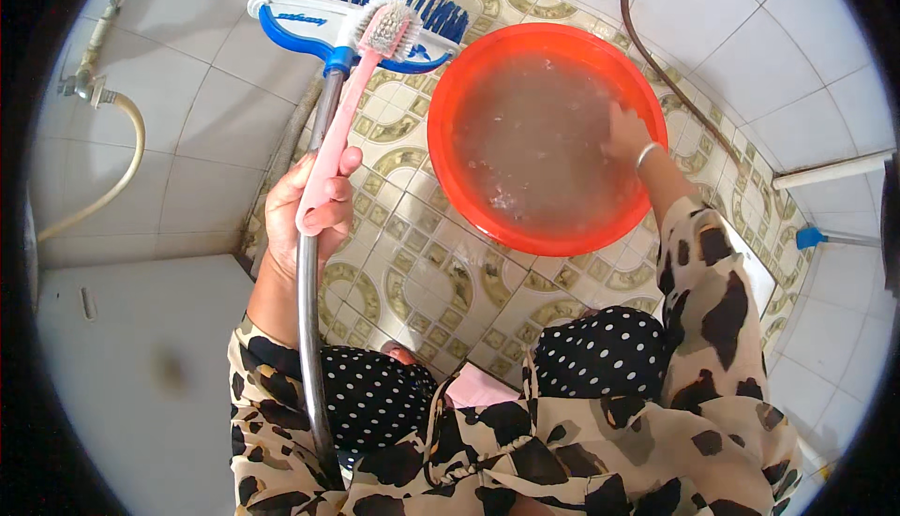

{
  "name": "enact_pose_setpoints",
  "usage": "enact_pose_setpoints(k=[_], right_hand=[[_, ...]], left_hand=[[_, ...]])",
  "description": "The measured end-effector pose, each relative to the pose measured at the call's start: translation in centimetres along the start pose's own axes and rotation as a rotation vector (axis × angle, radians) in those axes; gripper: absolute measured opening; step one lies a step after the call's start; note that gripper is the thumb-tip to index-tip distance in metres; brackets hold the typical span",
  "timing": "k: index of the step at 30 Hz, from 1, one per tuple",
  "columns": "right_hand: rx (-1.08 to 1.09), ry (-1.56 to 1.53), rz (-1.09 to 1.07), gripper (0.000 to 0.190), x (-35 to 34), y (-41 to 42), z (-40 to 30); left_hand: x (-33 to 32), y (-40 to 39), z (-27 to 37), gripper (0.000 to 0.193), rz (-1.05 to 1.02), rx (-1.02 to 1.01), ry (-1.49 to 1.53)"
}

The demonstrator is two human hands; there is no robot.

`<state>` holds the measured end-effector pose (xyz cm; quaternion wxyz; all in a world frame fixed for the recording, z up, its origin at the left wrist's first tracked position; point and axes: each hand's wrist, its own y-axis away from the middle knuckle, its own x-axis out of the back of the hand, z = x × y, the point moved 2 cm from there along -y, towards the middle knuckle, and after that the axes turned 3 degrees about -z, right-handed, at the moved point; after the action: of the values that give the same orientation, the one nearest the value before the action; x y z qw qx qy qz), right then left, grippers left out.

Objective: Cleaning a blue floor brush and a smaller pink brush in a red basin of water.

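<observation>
My left hand (pixel 313 203) grips a pink-handled scrub brush (pixel 344 115) together with the metal pole (pixel 309 319) of a broom. The small brush has a round head of white bristles, held up in front of the broom. Blue bristles fan out from the white and blue broom head (pixel 302 17), which points away from me. At the right, my right hand (pixel 626 133) dips its fingers into murky grey-brown water (pixel 534 143) inside a round red plastic basin (pixel 548 244). The fingertips are hidden by the water, so I cannot see whether they hold anything.
The basin stands on a patterned tile floor (pixel 429 277) between white tiled walls. A hose (pixel 133 143) hangs from a tap (pixel 88 87) at left, above a white panel (pixel 140 347). A brown hose (pixel 654 59) runs down behind the basin. A blue-ended tool (pixel 811 237) is at right.
</observation>
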<state>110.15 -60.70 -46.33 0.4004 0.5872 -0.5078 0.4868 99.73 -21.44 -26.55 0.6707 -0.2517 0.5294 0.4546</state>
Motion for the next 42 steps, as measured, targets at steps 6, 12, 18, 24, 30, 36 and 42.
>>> enact_pose_setpoints(k=[6, 12, 18, 24, 30, 36, 42], right_hand=[[0.287, 0.133, -0.720, 0.023, 6.5, -1.7, -4.7], [0.064, -0.835, -0.555, 0.028, 14.1, -3.4, -4.7], [0.119, -1.235, -0.369, 0.042, 11.7, -4.3, -13.4], [0.166, -1.877, -0.409, 0.018, 11.4, -5.7, -20.1], [0.277, -1.615, -0.383, 0.010, 11.6, -5.3, -18.2], [0.165, -1.381, -0.353, 0.012, 12.3, -4.7, -17.6], [0.124, -1.325, -0.314, 0.016, 10.9, -4.5, -15.8]], left_hand=[[-0.4, 1.2, 0.6, 0.034, -0.020, 0.028, -0.052], [0.2, 0.7, 0.5, 0.033, 0.077, -0.020, -0.102], [0.3, -0.3, -1.2, 0.040, 0.048, 0.043, -0.134], [-0.7, -0.9, -2.5, 0.042, 0.075, 0.118, -0.058], [-0.3, -0.2, -1.1, 0.037, 0.037, 0.124, 0.139], [0.1, -0.7, -1.2, 0.036, -0.027, 0.206, 0.136], [0.2, -0.7, -1.5, 0.035, 0.049, 0.189, 0.104]])
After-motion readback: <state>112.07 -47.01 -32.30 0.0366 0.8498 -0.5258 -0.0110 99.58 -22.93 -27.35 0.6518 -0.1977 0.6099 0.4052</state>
